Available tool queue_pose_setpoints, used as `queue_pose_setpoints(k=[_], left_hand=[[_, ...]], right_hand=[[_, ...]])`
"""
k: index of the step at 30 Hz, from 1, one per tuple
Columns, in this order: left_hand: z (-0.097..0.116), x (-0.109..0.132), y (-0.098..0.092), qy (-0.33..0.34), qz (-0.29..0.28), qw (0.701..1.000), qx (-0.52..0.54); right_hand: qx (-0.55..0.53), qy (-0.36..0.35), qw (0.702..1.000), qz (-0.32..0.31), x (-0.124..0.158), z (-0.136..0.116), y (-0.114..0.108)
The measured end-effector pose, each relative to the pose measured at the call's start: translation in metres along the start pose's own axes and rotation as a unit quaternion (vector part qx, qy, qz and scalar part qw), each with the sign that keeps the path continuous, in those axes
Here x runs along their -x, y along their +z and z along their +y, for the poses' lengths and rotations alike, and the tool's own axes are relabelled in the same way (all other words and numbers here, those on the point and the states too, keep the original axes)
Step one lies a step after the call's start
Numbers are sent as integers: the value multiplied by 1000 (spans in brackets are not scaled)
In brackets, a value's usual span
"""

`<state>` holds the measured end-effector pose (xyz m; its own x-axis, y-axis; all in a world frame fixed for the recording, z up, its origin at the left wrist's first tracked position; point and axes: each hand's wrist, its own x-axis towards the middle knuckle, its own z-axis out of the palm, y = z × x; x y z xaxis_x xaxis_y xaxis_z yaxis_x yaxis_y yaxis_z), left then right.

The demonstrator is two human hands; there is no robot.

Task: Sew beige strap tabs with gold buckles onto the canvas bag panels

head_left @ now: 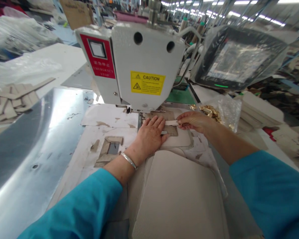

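Observation:
My left hand (149,134) lies flat, fingers stretched out, pressing on a beige leather panel (176,186) under the head of a white sewing machine (137,66). My right hand (195,121) pinches a small beige strap piece (171,122) and holds it over a brown template (168,116) beside the needle area. The strap tip touches the fingers of my left hand. A silver bangle (129,160) is on my left wrist. Both sleeves are turquoise.
A plastic bag of gold metal fittings (218,113) sits at the right. A wrapped control screen (235,59) stands behind it. Stacked beige strips (10,99) lie at the far left on the shiny metal table (27,149). A cut-out template (109,149) lies left of my wrist.

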<state>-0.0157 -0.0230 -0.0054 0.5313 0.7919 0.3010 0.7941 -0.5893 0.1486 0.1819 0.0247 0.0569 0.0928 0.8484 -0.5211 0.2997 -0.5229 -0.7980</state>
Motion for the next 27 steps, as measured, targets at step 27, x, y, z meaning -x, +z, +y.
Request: queue_pose_setpoints(k=[27], left_hand=[[1, -2, -3, -8, -21, 1000, 9]], right_hand=[[230, -83, 967, 73, -22, 20, 2]])
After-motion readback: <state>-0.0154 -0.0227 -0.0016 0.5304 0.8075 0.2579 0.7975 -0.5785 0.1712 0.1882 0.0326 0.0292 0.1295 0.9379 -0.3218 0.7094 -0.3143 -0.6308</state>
